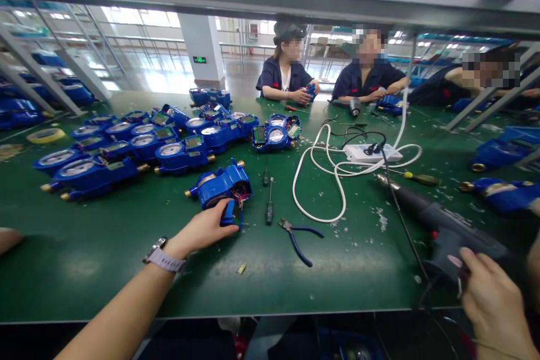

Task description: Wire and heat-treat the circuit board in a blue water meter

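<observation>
My left hand (202,230), with a watch on the wrist, reaches across the green table (105,259) and grips a small blue part (229,215) at the front of an opened blue water meter (223,184) with red wires showing. My right hand (491,292) at the lower right holds the handle of a dark heat gun (442,225), whose metal nozzle points left toward the table's middle. Its black cord runs back to a white power strip (371,153).
Several blue water meters (139,149) lie in rows at the left. Blue-handled pliers (299,239), two screwdrivers (269,202) and a coiled white cable (324,174) lie mid-table. Three people in dark uniforms sit across the table. More blue meters (502,191) lie right.
</observation>
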{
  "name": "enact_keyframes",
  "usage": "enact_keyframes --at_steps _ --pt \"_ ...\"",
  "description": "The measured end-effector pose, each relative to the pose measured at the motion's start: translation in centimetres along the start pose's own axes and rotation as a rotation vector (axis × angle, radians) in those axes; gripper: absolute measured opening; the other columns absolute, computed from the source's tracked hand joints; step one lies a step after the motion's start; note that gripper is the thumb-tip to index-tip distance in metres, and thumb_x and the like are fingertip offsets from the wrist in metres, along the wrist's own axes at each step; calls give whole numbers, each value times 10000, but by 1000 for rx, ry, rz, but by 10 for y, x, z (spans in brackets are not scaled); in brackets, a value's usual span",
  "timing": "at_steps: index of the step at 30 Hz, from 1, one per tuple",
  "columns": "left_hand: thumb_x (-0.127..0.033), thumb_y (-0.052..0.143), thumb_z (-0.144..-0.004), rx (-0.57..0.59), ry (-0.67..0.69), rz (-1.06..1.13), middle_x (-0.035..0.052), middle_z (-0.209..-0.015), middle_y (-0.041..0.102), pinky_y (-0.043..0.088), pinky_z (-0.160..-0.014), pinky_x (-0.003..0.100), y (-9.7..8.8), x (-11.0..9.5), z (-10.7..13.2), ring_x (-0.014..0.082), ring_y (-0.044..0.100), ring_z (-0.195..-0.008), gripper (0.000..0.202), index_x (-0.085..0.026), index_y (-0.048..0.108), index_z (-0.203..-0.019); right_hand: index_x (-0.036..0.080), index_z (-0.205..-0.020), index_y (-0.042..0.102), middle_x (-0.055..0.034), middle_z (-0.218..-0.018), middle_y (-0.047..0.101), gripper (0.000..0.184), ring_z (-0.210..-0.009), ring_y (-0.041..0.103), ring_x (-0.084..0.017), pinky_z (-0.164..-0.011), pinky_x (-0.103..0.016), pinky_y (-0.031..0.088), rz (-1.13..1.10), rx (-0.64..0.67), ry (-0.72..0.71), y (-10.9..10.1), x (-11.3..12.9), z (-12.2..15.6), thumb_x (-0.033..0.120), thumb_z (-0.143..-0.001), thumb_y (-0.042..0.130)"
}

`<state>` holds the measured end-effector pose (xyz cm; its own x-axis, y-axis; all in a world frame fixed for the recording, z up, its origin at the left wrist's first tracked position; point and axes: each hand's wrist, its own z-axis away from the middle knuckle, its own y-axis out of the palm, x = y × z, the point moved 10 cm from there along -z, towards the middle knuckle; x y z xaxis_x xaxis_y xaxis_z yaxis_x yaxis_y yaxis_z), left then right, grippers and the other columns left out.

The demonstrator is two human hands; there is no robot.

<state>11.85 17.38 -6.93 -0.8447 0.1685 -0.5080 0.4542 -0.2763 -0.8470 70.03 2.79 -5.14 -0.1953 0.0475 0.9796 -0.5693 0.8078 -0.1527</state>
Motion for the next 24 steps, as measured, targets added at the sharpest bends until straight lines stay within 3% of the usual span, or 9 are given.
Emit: enact_keyframes --at_steps 2,3,6,7,9,12,14,19,24 --pt "-561 633 -743 20 37 103 138 -1040 718 514 -736 346 0 -2 -2 293 701 -877 735 -179 447 -1342 215 -1272 573 -209 -1448 397 695 -1335 384 -350 -1046 -439 380 3 -76 -25 5 7 21 500 -685 809" --pt "-563 650 -726 25 48 147 119 -982 729 513 -696 327 -1 -3 -3 275 703 -822 733 -175 467 -1321 222 -1316 546 -188 -1442 416 693 -1328 401 -325 -1087 -422 342 28 -56 -65 18 15 34 494 -724 782" --pt "-566 683 -689 22 32 217 97 -913 725 508 -665 318 -2 -4 -6 262 691 -768 718 -161 513 -1257 219 -1200 632 -132 -1245 599 534 -1163 543 -355 -1054 -563 361 226 295 -242 100 44 88 572 -800 654" --pt "-566 684 -690 28 19 227 101 -933 718 510 -687 328 -1 -4 -6 268 687 -791 710 -159 516 -1247 218 -1133 666 -106 -1190 629 485 -1126 563 -338 -1047 -543 380 257 413 -294 131 52 109 555 -785 677" --pt "-562 682 -703 69 -1 264 112 -1010 699 515 -750 356 3 -4 -4 280 679 -863 701 -160 500 -1247 173 -1217 614 -119 -1206 610 440 -1142 542 -291 -1029 -496 413 388 700 -585 198 77 164 475 -903 555" --pt "-520 697 -721 123 1 384 121 -1162 651 504 -876 388 10 -1 2 281 653 -1001 705 -171 445 -1280 151 -1341 532 -135 -1327 527 434 -1221 474 -257 -1032 -416 419 692 906 -863 274 84 224 328 -944 533" --pt "-466 715 -726 124 21 498 122 -1232 621 477 -954 394 10 2 9 273 625 -1083 693 -176 426 -1286 185 -1354 536 -141 -1344 508 439 -1200 479 -286 -994 -435 433 788 931 -880 307 81 239 328 -940 571" --pt "-317 721 -745 137 46 854 129 -1270 588 463 -990 382 13 8 30 255 599 -1140 620 -182 405 -1261 148 -1133 638 -163 -1148 590 240 -1028 535 -318 -859 -419 451 841 905 -826 350 77 251 270 -943 558" --pt "-288 728 -760 197 64 1054 122 -1272 574 478 -964 371 26 7 55 241 611 -1101 626 -199 397 -1283 115 -1033 584 -152 -975 619 201 -921 582 -286 -787 -370 455 791 860 -676 346 76 245 89 -864 479"
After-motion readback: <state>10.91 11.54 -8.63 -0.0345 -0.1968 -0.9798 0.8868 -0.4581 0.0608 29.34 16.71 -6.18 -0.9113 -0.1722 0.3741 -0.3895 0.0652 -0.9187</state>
